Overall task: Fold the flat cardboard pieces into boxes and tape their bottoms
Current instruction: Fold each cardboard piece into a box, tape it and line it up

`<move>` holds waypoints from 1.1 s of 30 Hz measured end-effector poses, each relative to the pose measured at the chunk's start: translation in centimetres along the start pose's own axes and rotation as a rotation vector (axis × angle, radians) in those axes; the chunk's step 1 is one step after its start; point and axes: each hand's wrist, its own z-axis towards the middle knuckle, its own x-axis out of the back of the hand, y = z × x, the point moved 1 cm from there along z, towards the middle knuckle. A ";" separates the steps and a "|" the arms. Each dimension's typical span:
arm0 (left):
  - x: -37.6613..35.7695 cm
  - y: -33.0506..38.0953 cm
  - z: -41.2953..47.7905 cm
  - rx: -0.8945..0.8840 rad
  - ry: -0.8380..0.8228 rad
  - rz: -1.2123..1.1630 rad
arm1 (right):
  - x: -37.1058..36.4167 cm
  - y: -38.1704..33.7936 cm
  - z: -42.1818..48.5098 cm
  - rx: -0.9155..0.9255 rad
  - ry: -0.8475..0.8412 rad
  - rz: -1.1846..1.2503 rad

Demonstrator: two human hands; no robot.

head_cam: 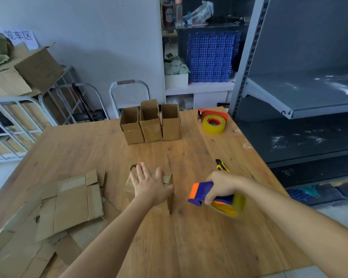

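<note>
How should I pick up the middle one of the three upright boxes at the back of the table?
Probably pinch the middle box by its raised top flaps, coming from above: its opening faces up, and the left box and right box crowd its sides.

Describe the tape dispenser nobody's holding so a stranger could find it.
Start at the wooden table, then its far right corner, right of the three upright boxes. The tape dispenser lying there has a red frame, unlike the blue-and-orange dispenser gripped by the right hand.
</note>
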 end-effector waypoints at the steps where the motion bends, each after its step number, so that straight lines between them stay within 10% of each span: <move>1: -0.1 0.4 0.1 0.003 -0.007 -0.016 | 0.2 -0.1 0.0 0.030 0.043 0.018; 9: -1.4 2.3 -0.1 0.078 0.085 -0.023 | -4.4 0.6 -0.1 0.085 0.331 0.113; 13: 0.9 1.0 -0.1 0.095 0.129 -0.446 | -7.2 0.3 0.1 0.083 0.437 0.129; 22: 2.7 -6.3 -2.1 0.298 0.107 -0.788 | -8.0 1.0 -0.8 -0.227 0.007 1.777; 33: 1.7 -8.3 -1.8 0.195 0.036 -0.871 | -10.1 3.5 0.1 -0.327 -0.018 1.708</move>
